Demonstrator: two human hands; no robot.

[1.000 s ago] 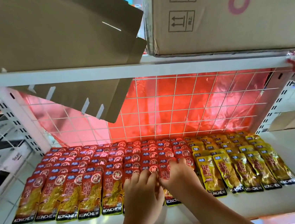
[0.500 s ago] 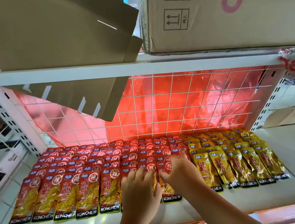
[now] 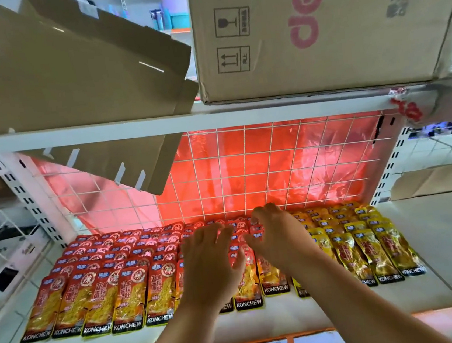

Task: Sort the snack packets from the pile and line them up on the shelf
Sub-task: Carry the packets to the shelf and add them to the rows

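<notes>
Red snack packets lie in overlapping rows across the left and middle of the white shelf. Yellow snack packets fill the rows to their right. My left hand lies flat with spread fingers on the red packets in the middle column. My right hand reaches farther back, its bent fingertips on the rear red packets where they meet the yellow ones. Neither hand lifts a packet. The hands and forearms hide the packets beneath them.
A white wire grid backed by red plastic closes the rear. The upper shelf carries a large cardboard box and flattened cardboard that hangs down at the left. Another cardboard piece lies at the right.
Both hands have slid from the front packets toward the back of the rows, the right hand farthest. The left hand's fingers have spread out flat.
</notes>
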